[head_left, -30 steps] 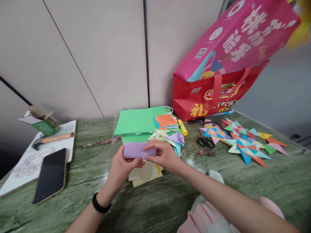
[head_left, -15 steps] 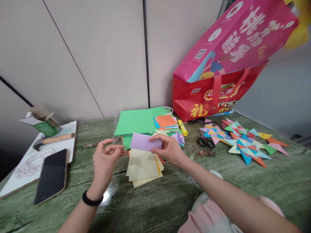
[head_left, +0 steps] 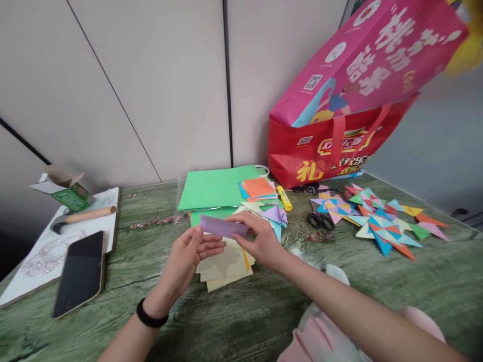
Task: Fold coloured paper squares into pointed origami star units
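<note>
A folded sheet of purple paper [head_left: 216, 225] is held up in the air, tilted, in front of me. My right hand [head_left: 262, 240] pinches its right end between thumb and fingers. At the paper's left end, my left hand [head_left: 188, 255] has its thumb on the near edge and its fingers stretched underneath. Below both hands lies a loose stack of cream paper squares [head_left: 222, 269], partly covered by them. Just behind my right hand are a folded purple paper piece [head_left: 274, 215] and a small pile of orange and blue squares [head_left: 258, 188].
Green paper [head_left: 219, 188] lies at the back, beside a yellow glue stick [head_left: 284, 198]. Scissors [head_left: 320, 219] and colourful folded paper stars [head_left: 381, 226] are on the right. A red bag [head_left: 294, 151] stands against the wall. A phone [head_left: 81, 271] and a sickle [head_left: 90, 214] lie on the left.
My left hand has moved right and now touches the purple paper's left end. The paper has tipped and looks narrower, still in my right hand.
</note>
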Tool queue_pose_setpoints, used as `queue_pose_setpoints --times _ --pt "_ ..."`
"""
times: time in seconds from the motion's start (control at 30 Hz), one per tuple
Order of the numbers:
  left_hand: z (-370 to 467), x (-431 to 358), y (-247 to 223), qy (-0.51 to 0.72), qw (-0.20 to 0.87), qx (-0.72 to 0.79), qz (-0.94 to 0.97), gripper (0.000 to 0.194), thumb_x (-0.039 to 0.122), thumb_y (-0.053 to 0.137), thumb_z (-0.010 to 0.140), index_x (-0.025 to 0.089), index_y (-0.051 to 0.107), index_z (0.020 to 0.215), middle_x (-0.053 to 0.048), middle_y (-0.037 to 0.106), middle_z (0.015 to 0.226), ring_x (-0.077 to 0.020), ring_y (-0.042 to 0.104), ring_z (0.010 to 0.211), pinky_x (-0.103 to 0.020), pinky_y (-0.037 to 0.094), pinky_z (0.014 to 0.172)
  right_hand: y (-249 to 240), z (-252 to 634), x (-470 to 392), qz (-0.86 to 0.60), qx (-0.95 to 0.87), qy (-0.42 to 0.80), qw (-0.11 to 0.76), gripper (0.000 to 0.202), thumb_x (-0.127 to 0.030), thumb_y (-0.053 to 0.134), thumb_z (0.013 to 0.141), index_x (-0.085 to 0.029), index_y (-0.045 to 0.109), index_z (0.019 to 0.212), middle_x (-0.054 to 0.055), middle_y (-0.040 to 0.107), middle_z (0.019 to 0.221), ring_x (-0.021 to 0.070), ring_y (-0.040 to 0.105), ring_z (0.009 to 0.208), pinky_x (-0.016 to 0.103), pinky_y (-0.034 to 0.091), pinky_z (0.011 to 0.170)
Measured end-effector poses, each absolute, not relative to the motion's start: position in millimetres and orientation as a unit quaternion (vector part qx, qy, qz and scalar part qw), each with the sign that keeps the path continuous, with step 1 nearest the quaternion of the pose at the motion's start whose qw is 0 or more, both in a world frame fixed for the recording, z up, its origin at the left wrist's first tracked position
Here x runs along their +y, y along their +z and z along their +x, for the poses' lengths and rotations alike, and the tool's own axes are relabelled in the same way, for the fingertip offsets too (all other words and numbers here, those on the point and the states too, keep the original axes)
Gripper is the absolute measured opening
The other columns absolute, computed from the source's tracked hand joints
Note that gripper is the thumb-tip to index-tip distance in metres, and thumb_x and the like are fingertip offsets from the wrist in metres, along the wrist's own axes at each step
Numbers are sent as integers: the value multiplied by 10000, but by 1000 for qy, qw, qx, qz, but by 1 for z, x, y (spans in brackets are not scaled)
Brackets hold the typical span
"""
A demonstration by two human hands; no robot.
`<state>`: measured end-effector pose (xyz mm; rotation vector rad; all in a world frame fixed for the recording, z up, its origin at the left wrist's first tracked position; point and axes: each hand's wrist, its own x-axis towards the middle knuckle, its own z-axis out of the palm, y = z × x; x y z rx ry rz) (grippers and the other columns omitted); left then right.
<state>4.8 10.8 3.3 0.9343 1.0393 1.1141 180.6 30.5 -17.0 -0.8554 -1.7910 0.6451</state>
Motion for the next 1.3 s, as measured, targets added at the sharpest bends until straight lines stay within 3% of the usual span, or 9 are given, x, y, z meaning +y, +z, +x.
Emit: queue_pose_setpoints --times 0.23,0.47,0.73,0.9,1.07,1.23,1.3 --pt "4 10 -1 491 599 451 444 407 402 640 737 128 509 1007 -71 724 772 -220 699 700 -391 539 728 -21 177 28 -309 -772 246 498 202 -119 540 774 -222 642 915 70 619 971 175 591 891 294 487 760" --pt "4 10 -2 503 596 427 458 406 338 633 764 156 447 1076 -55 722 828 -209 696 714 -431 533 768 -32 175 30 -271 -810 197 482 367 -94 464 837 -270 578 1137 61 606 1022 155 579 943 297 484 810" --pt "5 12 -3 534 569 429 455 367 299 643 757 166 485 1060 8 705 736 -144 673 711 -354 555 762 -36 176 31 -270 -828 196 450 417 -102 463 847 -270 502 1227 62 592 1094 158 563 991 298 484 827" --pt "6 12 -1 533 560 441 456 387 306 646 745 166 482 1067 15 693 707 -157 677 679 -355 555 739 -28 176 27 -295 -827 228 421 447 -242 566 818 -239 468 1255 80 596 1127 191 561 1017 340 471 863" --pt "6 11 3 522 522 490 463 560 272 695 683 190 444 1177 34 663 709 -151 647 649 -319 544 677 -22 175 26 -322 -789 314 418 691 -403 705 666 -210 438 1274 105 536 1249 250 515 1119 411 426 934" --pt "5 11 1 500 458 541 498 624 277 694 656 197 463 1230 -25 686 863 -150 618 686 -222 477 601 -24 172 28 -337 -714 443 424 431 -337 521 833 -198 467 1237 103 602 1133 192 618 936 333 532 747" --pt "5 11 0 493 443 548 510 628 275 689 649 198 473 1234 -34 682 905 -150 607 670 -214 460 571 -24 171 27 -339 -698 458 433 358 -305 498 845 -206 508 1189 96 599 1131 183 615 933 316 533 734"
